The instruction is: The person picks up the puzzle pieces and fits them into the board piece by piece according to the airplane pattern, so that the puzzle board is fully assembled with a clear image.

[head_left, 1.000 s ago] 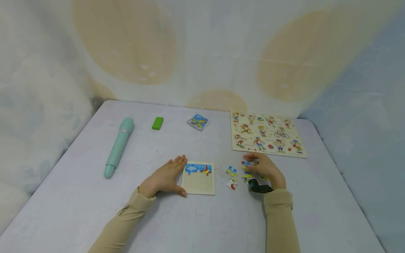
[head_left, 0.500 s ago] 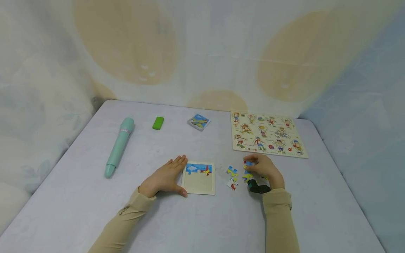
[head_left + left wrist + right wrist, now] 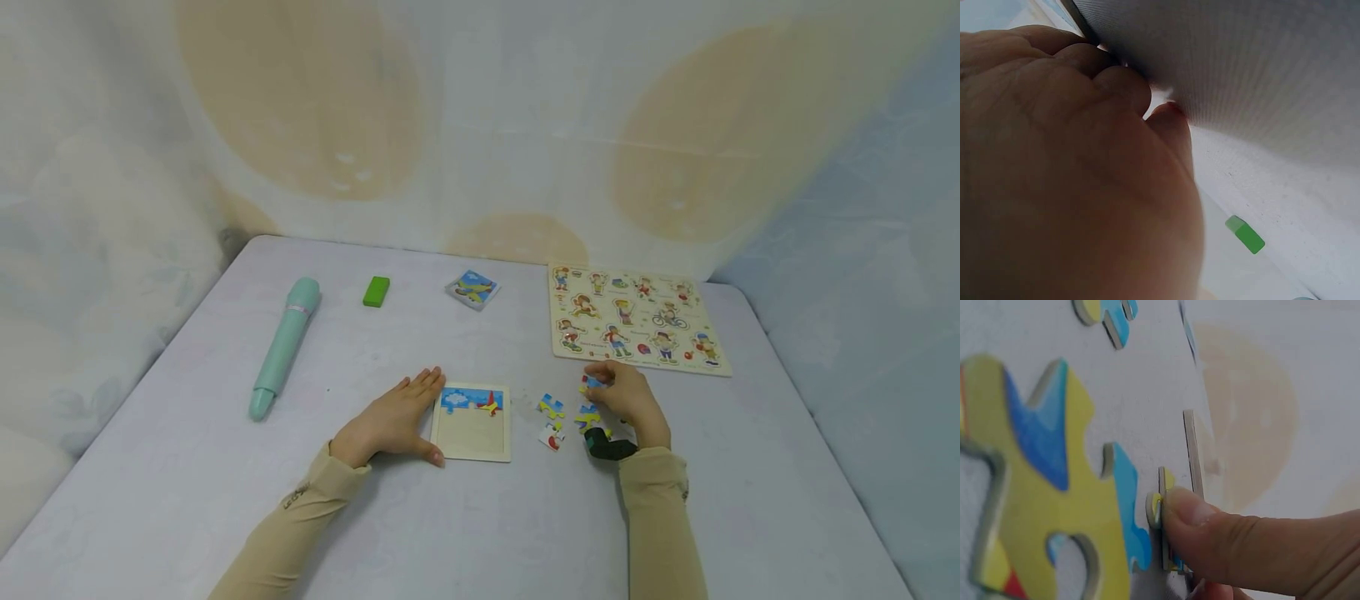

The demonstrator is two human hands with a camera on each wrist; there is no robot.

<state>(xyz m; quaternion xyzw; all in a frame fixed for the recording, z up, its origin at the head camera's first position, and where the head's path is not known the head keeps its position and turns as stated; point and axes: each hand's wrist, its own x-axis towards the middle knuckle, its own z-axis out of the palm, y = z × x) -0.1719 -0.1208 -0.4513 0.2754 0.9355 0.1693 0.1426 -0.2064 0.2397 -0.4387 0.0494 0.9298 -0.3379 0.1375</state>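
A small wooden puzzle tray [image 3: 472, 457] lies in the middle of the table, with blue-sky pieces along its top row and bare wood below. My left hand [image 3: 388, 422] lies flat with straight fingers against the tray's left edge. To the right, my right hand [image 3: 632, 402] pinches a blue-and-red puzzle piece [image 3: 591, 382]. In the right wrist view the thumb [image 3: 1194, 509] presses on this piece, which stands tilted on edge; the other fingers are mostly hidden. Several loose puzzle pieces [image 3: 587, 417] lie between the tray and this hand, some partly under the wrist.
Behind the right hand lies a large wooden peg puzzle board [image 3: 637, 321] with children figures. A small picture packet [image 3: 472, 289] and a green block [image 3: 377, 292] sit at the back. On the left is a mint-green toy microphone [image 3: 285, 350]. A black wrist camera [image 3: 609, 445] hangs below the right hand.
My right hand has shifted slightly and drawn its piece a little away from the blue-and-yellow piece below, which shows more fully now. The left hand and the tray stay put.
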